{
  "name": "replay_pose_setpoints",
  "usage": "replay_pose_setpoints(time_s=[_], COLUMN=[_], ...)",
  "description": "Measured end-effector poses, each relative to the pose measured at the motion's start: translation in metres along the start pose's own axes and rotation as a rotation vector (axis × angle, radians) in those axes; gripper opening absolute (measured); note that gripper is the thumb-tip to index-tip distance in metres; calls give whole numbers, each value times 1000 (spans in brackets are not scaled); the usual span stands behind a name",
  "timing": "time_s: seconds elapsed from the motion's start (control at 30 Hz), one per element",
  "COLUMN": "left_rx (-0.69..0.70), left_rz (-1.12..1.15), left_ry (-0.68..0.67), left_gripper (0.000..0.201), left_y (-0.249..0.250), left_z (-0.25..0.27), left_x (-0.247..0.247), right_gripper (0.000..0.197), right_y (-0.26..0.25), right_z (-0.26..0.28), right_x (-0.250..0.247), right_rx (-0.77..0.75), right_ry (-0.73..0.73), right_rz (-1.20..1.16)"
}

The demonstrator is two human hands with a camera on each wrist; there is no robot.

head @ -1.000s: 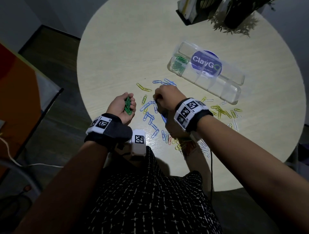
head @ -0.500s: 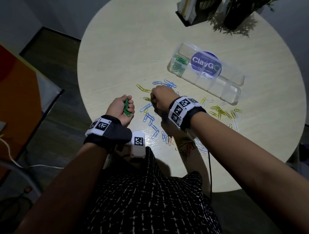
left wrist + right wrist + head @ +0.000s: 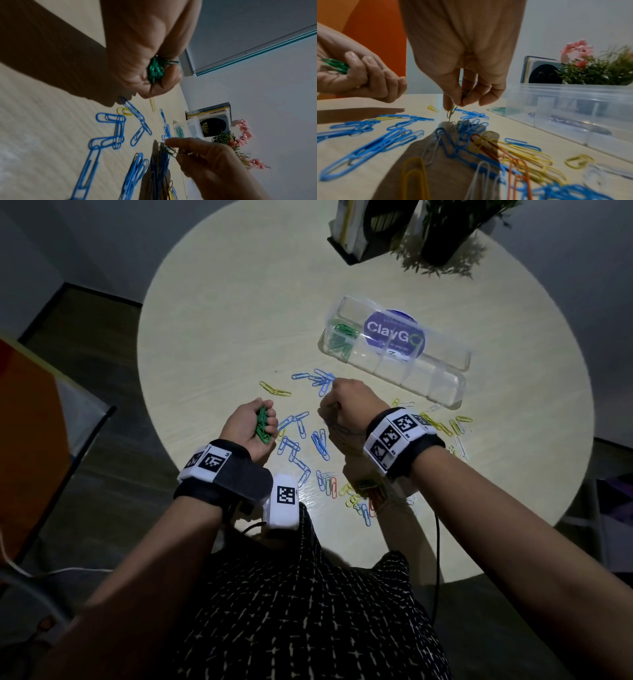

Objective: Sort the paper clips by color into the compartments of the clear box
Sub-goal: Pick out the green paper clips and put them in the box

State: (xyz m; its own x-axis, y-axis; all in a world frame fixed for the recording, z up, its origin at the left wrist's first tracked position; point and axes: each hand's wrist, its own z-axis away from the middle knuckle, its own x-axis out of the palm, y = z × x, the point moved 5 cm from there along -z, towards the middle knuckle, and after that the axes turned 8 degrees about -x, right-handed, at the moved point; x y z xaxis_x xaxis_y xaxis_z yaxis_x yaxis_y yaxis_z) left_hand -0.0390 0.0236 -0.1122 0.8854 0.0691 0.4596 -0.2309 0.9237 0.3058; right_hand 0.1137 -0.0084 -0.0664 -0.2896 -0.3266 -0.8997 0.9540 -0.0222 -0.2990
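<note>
My left hand [image 3: 251, 424] curls round a bunch of green paper clips [image 3: 262, 424] [image 3: 155, 71] near the table's front edge. To its right my right hand [image 3: 342, 405] hovers above the scattered clips and pinches a green paper clip [image 3: 452, 111] [image 3: 169, 149] between thumb and fingertips. Blue clips [image 3: 320, 441], yellow clips [image 3: 442, 424], red and white ones lie loose on the round table [image 3: 239, 320]. Further back stands the clear box [image 3: 442, 378], lid open, with green clips [image 3: 339, 340] in its left end compartment.
A black holder with books [image 3: 363, 231] and a potted plant [image 3: 452, 231] stand at the table's far edge. An orange panel [image 3: 24, 422] is on the left beside the table.
My right hand has lifted off the pile and moved slightly away from me with a clip pinched. The left hand keeps its green bunch, nearly still.
</note>
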Motion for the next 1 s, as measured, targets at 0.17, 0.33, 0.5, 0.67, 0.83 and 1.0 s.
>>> replay_pose_setpoints(time_s=[0.17,0.33,0.5,0.67,0.83,1.0], left_rx=[-35,-31,-73,-57,49,65], left_rz=[-36,-142,-234,-243,-256,-244], left_ry=[-34,-93,-159,-225,-142,-91], left_gripper=[34,27,29,29,27,30], left_y=[-8,-18,-30,-35,-32,-29], left_z=[2,2,0,3,0,-2], left_x=[8,24,38,51,50,46], right_gripper=[32,21,20,18,18,31], right_y=[23,22,17,17,19,22], right_z=[16,32,43,48,52,57], right_x=[-2,-1,2,6,8,9], right_rx=[201,218,198,212,220,279], right_ry=[164,377,457,482,465,443], right_rz=[-288,-815,-1007,-963,-977,-1113])
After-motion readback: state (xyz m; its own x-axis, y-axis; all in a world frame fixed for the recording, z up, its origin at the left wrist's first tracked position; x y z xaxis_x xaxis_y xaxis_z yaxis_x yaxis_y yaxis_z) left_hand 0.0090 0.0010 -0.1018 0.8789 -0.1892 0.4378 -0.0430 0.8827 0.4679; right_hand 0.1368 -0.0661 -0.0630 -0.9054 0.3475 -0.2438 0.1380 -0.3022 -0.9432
